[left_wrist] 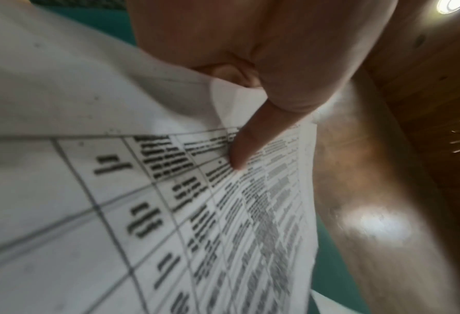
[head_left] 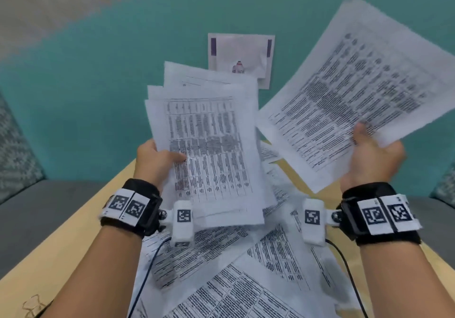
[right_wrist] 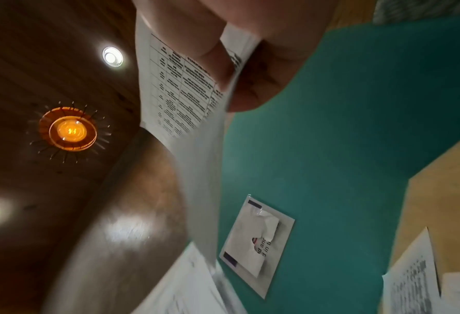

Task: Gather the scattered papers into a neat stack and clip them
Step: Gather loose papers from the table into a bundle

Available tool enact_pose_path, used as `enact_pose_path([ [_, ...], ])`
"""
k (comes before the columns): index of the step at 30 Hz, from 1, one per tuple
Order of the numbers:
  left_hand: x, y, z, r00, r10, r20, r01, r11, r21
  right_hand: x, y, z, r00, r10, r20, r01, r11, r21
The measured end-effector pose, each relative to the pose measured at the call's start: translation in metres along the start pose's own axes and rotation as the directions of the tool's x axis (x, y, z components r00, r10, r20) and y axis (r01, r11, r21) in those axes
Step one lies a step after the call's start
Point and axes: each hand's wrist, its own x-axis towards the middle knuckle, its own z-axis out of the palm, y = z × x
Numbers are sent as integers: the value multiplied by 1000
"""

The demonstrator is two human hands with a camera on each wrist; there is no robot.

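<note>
My left hand [head_left: 157,160] holds a loose bundle of printed sheets [head_left: 209,150] above the table, thumb pressed on the top page; the left wrist view shows that thumb [left_wrist: 247,144] on the bundle's top page [left_wrist: 170,212]. My right hand [head_left: 371,155] pinches a single printed sheet [head_left: 357,91], lifted and tilted to the right of the bundle; this sheet [right_wrist: 186,89] shows in the right wrist view between thumb and fingers. More printed papers [head_left: 246,280] lie scattered and overlapping on the wooden table [head_left: 61,239] under my wrists. No clip is visible.
A torn poster [head_left: 240,56] hangs on the teal wall [head_left: 110,71] behind the table. Grey seating [head_left: 37,207] runs along the left and right. A gold wire object [head_left: 32,305] sits at the table's near left corner. Cables trail from both wrist cameras.
</note>
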Motion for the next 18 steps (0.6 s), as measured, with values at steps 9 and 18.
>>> enact_pose_path([
  [9, -6, 3, 8, 998, -4, 64, 6, 999, -31, -20, 5, 6, 900, 197, 389, -140, 975, -170],
  [18, -15, 10, 21, 898, -72, 434, 107, 993, -56, -34, 29, 12, 689, 426, 587, -343, 904, -255],
])
